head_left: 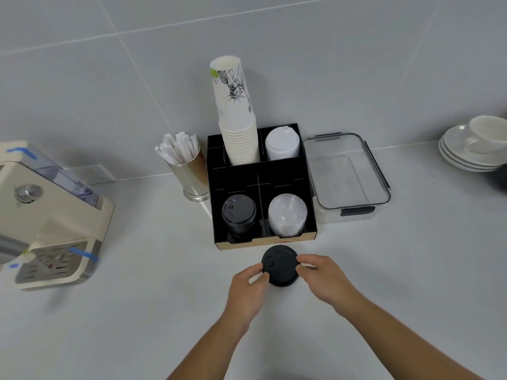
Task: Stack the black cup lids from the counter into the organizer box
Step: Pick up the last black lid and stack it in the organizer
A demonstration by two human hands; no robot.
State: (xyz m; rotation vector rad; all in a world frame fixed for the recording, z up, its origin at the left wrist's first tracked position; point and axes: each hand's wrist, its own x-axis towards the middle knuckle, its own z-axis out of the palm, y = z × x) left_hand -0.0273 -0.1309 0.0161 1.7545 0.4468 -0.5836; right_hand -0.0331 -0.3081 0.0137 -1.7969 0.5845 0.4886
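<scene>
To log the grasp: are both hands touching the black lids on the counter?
Touching. Head view: left hand and right hand fingertips press opposite rims of the black lids.

One head view looks steeply down, close over the counter; wall tiles fill its top.

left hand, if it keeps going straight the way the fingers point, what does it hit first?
The left hand already touches the black lids that it holds together with the right hand. Past those, probably the organizer box's front wall; depth is unclear.
</scene>
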